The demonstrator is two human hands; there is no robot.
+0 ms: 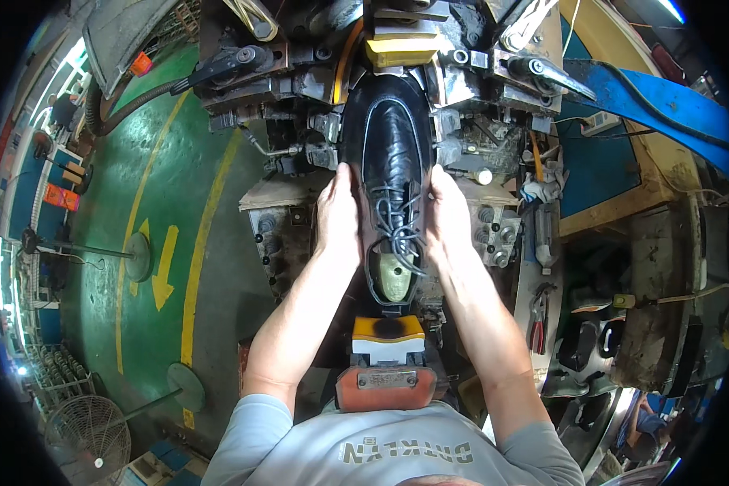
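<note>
A black lace-up shoe upper (393,146) lies in front of me, its toe pointing away into the machine. Inside its heel opening shows a pale green shoe last (394,278) with a hole in it. Dark laces hang loosely over the upper's tongue. My left hand (339,215) presses along the shoe's left side, and my right hand (449,212) grips the opposite side. The fingers are partly hidden under the shoe. Metal clamps (324,125) flank the toe, and a yellow pad (402,52) sits just beyond it.
Between the shoe and my body stands a yellow-topped heel block (387,329) with an orange base. Levers (543,71) reach out at the machine's far right. Red-handled pliers (538,320) lie on the right-hand ledge. A green floor with yellow markings and fans (87,437) is at left.
</note>
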